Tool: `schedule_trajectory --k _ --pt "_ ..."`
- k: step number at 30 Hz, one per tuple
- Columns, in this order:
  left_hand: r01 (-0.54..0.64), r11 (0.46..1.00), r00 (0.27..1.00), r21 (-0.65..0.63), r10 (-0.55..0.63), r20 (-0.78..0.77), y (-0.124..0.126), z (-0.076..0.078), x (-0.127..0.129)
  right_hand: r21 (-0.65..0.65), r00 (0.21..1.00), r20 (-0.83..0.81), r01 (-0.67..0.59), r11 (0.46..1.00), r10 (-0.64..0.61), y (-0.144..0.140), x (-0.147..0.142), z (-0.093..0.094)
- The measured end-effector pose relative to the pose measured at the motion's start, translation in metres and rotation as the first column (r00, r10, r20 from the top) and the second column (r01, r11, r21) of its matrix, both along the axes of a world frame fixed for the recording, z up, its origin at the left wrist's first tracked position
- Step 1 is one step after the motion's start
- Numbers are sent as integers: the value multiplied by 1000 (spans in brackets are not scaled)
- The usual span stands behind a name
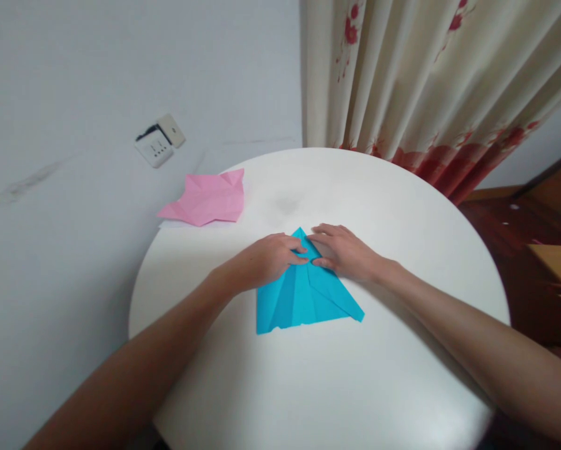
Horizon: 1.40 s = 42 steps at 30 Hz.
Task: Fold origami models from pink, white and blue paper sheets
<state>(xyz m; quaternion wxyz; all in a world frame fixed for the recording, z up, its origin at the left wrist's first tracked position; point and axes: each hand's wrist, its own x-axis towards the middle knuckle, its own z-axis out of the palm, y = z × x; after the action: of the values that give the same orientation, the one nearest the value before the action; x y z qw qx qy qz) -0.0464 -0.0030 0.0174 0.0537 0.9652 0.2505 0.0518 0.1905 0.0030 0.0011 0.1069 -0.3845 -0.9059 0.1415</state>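
A blue folded paper point(303, 294) lies flat near the middle of the round white bench point(402, 206), its pointed tip aimed away from the person and its wide edge toward them. Both hands rest on the upper part of it — the left hand point(268, 257) from the left side, the right hand point(343, 252) from the right — fingers spread flat and pressing down on the paper near the tip, fingertips almost meeting over the centre crease. Neither hand grips anything. A pink folded paper point(205, 199) lies at the bench's far left edge, well apart from both hands.
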Motion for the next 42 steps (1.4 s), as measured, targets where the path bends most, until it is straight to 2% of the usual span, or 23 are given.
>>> schedule_trajectory --k 6,13,18,31,42 --pt "-2 1000 1000 -5 2 11 1 -2 -1 -1 999 53 5 1000 -5 0 0 -8" --pt "1 1000 1000 -29 0 24 4 -5 -2 38 994 80 74 997 -77 5 -8 -17" --pt "-2 999 999 -43 4 39 4 -5 -2 34 988 70 137 990 -139 9 -13 -20" --pt "-29 999 1000 -37 29 -2 2 -1 -1 70 980 45 191 979 -195 15 -16 -21" --pt "-42 996 998 -76 45 36 3 -5 -3 84 990 3 138 987 -139 17 -13 -24"
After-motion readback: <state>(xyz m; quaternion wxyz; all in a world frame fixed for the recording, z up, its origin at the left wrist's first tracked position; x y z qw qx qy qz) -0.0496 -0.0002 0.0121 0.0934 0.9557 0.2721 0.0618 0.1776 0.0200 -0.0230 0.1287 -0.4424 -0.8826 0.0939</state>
